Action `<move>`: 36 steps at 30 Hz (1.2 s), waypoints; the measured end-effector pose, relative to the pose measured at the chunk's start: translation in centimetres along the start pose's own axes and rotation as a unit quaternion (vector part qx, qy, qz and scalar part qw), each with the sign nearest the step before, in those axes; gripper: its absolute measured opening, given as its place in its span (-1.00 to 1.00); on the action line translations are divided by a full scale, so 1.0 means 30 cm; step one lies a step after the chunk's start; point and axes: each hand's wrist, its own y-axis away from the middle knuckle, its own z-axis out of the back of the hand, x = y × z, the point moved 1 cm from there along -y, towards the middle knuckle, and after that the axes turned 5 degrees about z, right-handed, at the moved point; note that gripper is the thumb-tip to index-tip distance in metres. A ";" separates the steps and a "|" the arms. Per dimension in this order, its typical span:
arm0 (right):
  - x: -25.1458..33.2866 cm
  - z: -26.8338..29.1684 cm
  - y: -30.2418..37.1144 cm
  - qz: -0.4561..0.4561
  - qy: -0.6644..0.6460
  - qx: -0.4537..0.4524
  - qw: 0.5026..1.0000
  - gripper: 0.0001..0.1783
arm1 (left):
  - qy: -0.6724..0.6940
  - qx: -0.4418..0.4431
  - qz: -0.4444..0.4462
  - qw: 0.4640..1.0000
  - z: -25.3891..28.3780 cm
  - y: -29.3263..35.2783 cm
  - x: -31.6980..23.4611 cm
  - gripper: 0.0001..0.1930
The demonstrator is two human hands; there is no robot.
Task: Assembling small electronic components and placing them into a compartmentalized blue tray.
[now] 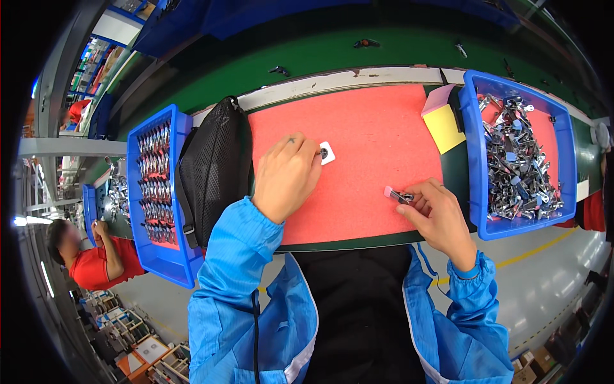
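My left hand (288,176) is over the left half of the pink mat (364,128), fingers curled and pressed together. At its fingertips is a small white square piece (327,148) with a dark round middle, and the fingers appear to pinch its left edge. Near the mat's right front corner, my right hand (441,214) holds a small metal part with a pink end (391,192) between thumb and fingers. The pink end points left, away from the hand. My fingers cover some of this part, so its exact kind is unclear.
Right of the mat stands a blue bin (476,160) with a loose heap of similar metal parts. Another blue bin (192,256) at left holds them in rows, beside a black mesh bag (214,173). Yellow sticky notes (444,132) lie by the mat. A person in red (102,262) works at far left.
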 end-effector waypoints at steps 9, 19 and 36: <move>0.018 0.007 0.020 -0.032 -0.060 0.002 0.998 -0.69 | -0.055 0.134 -0.054 0.988 0.004 -0.076 0.018 -0.86; 0.050 -0.014 0.016 -0.024 -0.208 -0.052 0.977 -0.70 | 0.184 0.200 0.096 0.958 0.069 -0.065 0.022 -0.81; 0.246 -0.143 -0.042 -0.046 -0.486 0.077 0.869 -0.73 | 0.848 0.091 0.238 0.464 0.087 0.026 -0.115 -0.86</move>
